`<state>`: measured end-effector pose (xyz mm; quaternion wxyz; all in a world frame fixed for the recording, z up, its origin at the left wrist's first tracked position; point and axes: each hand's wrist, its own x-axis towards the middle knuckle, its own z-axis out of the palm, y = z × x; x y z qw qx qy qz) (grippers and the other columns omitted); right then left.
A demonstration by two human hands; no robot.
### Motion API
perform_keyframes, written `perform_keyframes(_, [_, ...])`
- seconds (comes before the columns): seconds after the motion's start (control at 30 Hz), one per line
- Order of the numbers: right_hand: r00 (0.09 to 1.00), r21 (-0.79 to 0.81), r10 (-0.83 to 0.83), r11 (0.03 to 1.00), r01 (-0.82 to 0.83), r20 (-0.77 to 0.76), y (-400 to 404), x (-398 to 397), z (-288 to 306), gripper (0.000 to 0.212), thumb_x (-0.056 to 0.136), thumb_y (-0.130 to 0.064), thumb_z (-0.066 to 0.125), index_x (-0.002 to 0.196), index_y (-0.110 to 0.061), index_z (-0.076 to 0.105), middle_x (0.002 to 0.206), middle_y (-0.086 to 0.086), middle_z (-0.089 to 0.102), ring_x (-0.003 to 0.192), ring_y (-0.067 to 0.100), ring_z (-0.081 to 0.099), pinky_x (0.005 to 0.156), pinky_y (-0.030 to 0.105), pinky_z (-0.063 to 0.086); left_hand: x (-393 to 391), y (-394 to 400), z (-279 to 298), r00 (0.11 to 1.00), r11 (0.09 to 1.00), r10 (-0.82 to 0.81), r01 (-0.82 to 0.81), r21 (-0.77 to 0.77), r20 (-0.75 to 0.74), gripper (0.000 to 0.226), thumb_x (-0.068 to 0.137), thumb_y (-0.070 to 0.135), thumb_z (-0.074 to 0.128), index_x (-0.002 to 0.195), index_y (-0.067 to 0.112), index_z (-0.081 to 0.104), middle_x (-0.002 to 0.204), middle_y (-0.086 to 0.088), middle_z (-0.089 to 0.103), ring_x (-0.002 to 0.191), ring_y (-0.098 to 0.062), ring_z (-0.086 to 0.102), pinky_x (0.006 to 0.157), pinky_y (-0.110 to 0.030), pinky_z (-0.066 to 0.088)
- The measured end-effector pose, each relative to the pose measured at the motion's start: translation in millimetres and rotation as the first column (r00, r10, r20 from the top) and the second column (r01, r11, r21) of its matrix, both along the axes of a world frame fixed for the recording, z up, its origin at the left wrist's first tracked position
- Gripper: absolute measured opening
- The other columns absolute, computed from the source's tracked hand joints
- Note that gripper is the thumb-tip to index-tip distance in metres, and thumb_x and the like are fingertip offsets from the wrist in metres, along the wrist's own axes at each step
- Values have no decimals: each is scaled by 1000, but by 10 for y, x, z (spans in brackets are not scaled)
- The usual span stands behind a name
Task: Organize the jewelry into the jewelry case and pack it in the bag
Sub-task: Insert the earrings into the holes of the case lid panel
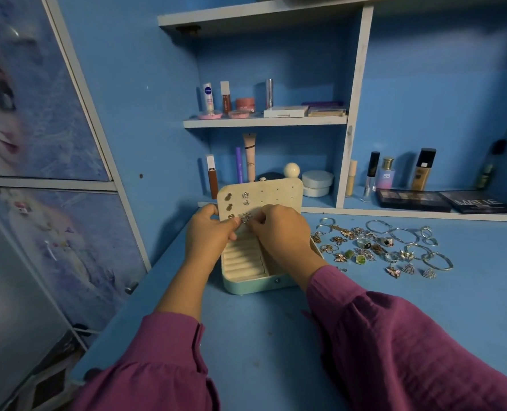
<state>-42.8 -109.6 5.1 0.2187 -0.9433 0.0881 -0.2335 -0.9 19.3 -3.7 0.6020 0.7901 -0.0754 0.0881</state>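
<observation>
A mint-green jewelry case (255,284) stands open on the blue desk, with cream ring rolls inside. Its upright cream earring panel (279,194) carries several stud earrings on the left side. My left hand (209,232) grips the panel's left edge, thumb on its front. My right hand (279,229) pinches a silver flower-shaped earring (245,217) against the panel's lower part. A spread of loose jewelry (373,247) lies on the desk to the right of the case: rings, bangles, earrings. No bag is in view.
Shelves behind the case hold cosmetics: tubes, jars, a white round container (317,182), bottles and two dark palettes (412,200). A cabinet with picture doors (38,114) stands at the left. The blue desk (261,336) reaches to the front edge between my sleeves.
</observation>
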Motion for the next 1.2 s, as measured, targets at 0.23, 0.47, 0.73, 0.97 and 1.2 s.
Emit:
perform_keyframes(0.23, [1000,-24,-15,1000,15,-13,6,26,-10,25,91,-38,54,91,-17,67,88,5,68,85,25,61,70,32,45,-105,17,145,972,981,-88,46,-191,-219,14,77,-4,58,81,7,51,77,-5,74,38,-12,27,34,-17,22])
perform_keyframes(0.47, [1000,-19,-7,1000,7,-4,2,27,-18,25,92,-37,54,93,-17,68,88,3,68,84,24,61,67,31,43,-114,23,166,957,984,-118,76,-162,-265,15,75,-3,57,83,8,49,89,-9,75,39,-12,27,38,-20,19])
perform_keyframes(0.73, [992,-13,-21,1000,20,-123,-55,-39,137,23,88,-34,57,96,-15,68,90,5,66,78,24,56,63,28,39,-76,66,149,924,966,-213,151,-209,-318,19,78,-3,39,91,5,50,89,-6,76,35,-9,22,37,-19,14])
perform_keyframes(0.97, [924,30,48,999,-39,-381,-449,-303,822,27,73,-24,77,95,-9,69,83,2,72,82,19,67,82,38,56,-86,161,120,852,891,-382,235,-390,-359,14,75,0,32,78,3,45,104,-19,71,29,-6,19,31,-15,14])
perform_keyframes(1.2, [962,-21,-113,994,112,-247,-626,-441,981,16,73,-23,74,83,-11,70,80,6,69,69,24,61,69,32,52,-81,241,109,758,813,-524,308,-494,-389,23,70,0,40,87,2,54,111,-19,69,27,-2,20,27,-13,16])
